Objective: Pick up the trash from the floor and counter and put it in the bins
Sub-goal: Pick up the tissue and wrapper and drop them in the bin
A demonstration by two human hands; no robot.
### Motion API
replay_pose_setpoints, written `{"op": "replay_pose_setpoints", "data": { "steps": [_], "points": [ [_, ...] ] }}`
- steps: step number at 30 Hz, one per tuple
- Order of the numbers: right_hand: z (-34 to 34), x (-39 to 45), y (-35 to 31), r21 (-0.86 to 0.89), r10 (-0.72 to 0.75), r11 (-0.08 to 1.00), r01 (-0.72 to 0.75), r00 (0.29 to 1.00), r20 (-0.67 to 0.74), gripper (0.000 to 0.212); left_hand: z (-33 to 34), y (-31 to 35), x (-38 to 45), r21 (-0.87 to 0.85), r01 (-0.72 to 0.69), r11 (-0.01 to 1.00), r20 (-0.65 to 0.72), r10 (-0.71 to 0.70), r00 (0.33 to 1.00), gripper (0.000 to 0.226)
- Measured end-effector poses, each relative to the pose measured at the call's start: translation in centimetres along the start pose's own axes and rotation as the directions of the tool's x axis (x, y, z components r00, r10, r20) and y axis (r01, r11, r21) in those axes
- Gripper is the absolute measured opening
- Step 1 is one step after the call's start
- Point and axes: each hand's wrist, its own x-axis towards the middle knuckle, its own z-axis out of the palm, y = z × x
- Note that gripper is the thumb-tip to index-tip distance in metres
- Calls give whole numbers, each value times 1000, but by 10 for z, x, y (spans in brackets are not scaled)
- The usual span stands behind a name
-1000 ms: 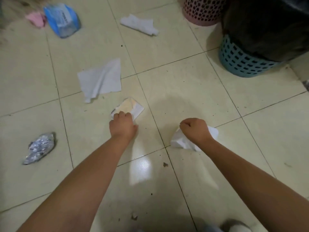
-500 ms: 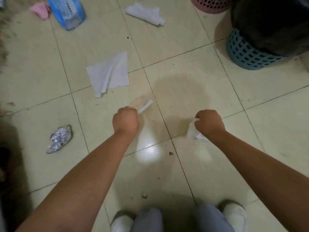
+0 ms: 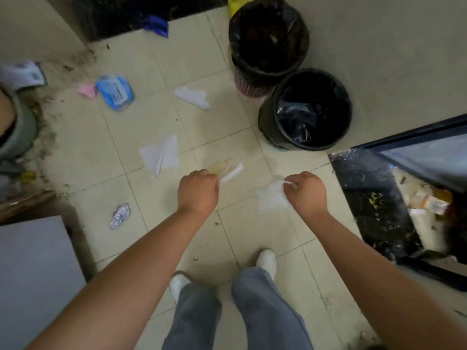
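The tiled floor (image 3: 141, 114) was the largest thing in view, and much trash lay on it. Two bins stood at the far right: a bin with a black liner (image 3: 267, 34) over a pink basket, and nearer a round black bin (image 3: 313, 109), both open at the top. A blue plastic packet (image 3: 115, 92) lay far to the left, a flat white tissue (image 3: 160, 155) near the middle, a second white tissue (image 3: 192, 97) beyond it, and a small crumpled foil piece (image 3: 120, 215) to the near left.

The left hand (image 3: 198, 192) was closed, its fingers pinched on a stained flat wrapper (image 3: 227, 168). The wrapper stuck out from the hand up and to the right, so its long axis pointed roughly toward the bins. The right hand (image 3: 307, 192) was also closed, its fingers holding one corner of a crumpled white tissue (image 3: 271, 195), which hung loosely to the left of the hand with no clear axis. Both pieces seemed to be held above the floor, between the person and the round black bin.

I judged that both were very light and soft. The tissue could tear or slip if held only by a corner, so more material in the grip would be safer. The wrapper looked a little stiffer and perhaps slippery; an edge hold should be enough.
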Motion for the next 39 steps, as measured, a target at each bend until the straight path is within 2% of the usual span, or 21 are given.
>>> {"op": "replay_pose_setpoints", "data": {
  "steps": [4, 6, 8, 9, 12, 14, 17, 19, 20, 22, 24, 26, 28, 32, 36, 39],
  "points": [
    [-84, 29, 1, 96, 26, 995, -13, 990, -141, 24, -63, 45, 21, -33, -36, 999, -33, 35, 999, 31],
    [-112, 59, 10, 113, 19, 994, -1, 986, -166, 37, -86, 70, 48, -67, -12, 998, -44, 9, 999, 30],
    [-134, 97, 20, 141, 0, 990, 23, 988, -157, 62, -103, 98, 85, -100, 33, 994, -64, -39, 997, 30],
    [-142, 118, 25, 156, -3, 987, 24, 991, -136, 64, -109, 113, 106, -116, 51, 992, -73, -59, 996, 30],
    [-156, 171, 43, 143, 24, 990, -19, 999, -29, 26, -109, 157, 165, -154, 62, 986, -45, -70, 997, 30],
    [-152, 200, 60, 151, 28, 988, -31, 999, 17, 19, -98, 179, 199, -180, 80, 980, -8, -82, 997, 30],
    [-134, 237, 90, 175, 52, 983, -59, 998, 47, 33, -71, 199, 244, -249, 145, 958, 48, -137, 989, 29],
    [-115, 254, 107, 164, 112, 978, -131, 986, 122, 25, -46, 206, 270, -264, 191, 945, 132, -161, 978, 30],
    [-103, 264, 117, 171, 134, 973, -157, 981, 139, 29, -30, 209, 283, -253, 208, 945, 182, -164, 970, 30],
    [-80, 283, 134, 115, 206, 966, -232, 957, 202, 37, 1, 211, 308, -231, 245, 942, 285, -175, 942, 28],
    [-57, 305, 147, 40, 278, 954, -297, 928, 247, 29, 29, 212, 334, -194, 260, 946, 351, -181, 919, 28],
    [-39, 320, 156, -23, 325, 942, -336, 888, 325, 32, 51, 214, 351, -156, 243, 957, 387, -168, 907, 30],
    [-29, 328, 159, -58, 314, 947, -316, 871, 377, 39, 64, 217, 360, -143, 197, 970, 380, -130, 916, 38],
    [-37, 325, 152, -94, 260, 966, -242, 880, 397, 34, 66, 219, 356, -165, 136, 977, 322, -77, 944, 44],
    [-66, 314, 141, -145, 228, 972, -184, 887, 402, 35, 38, 202, 333, -142, 170, 975, 284, -124, 951, 38],
    [-87, 307, 127, -211, 158, 975, -74, 895, 417, 36, 9, 184, 308, -105, 196, 975, 265, -163, 950, 37]
  ]
}}
